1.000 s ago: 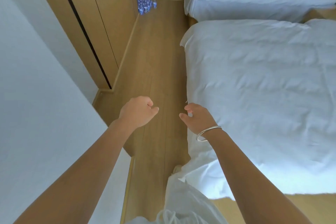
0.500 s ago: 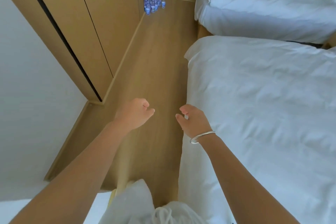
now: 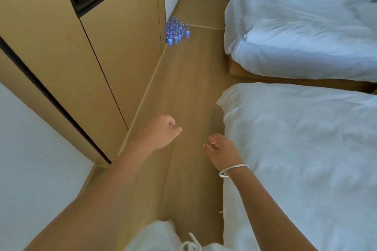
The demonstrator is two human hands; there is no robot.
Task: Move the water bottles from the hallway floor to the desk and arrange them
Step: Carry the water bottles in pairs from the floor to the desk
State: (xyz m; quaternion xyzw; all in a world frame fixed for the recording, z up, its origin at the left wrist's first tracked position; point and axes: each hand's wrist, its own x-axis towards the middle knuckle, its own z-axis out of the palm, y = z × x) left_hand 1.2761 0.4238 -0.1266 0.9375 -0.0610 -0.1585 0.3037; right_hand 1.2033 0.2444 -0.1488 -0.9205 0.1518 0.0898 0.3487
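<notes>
Since the earlier frames, the water bottles (image 3: 176,31) are seen larger and lower in the view, and more of the hallway beyond them is revealed. They stand clustered on the wooden floor (image 3: 189,87), at the corner of the wooden wardrobe (image 3: 114,47) and well ahead of both hands. The left hand (image 3: 161,133) is held out over the floor with fingers loosely curled, and nothing is held in it. The right hand (image 3: 221,152), with a silver bangle (image 3: 232,170) on its wrist, is held beside the near bed (image 3: 306,159), fingers relaxed and slightly spread, also empty. A second bed (image 3: 306,36) is seen further on, to the right.
</notes>
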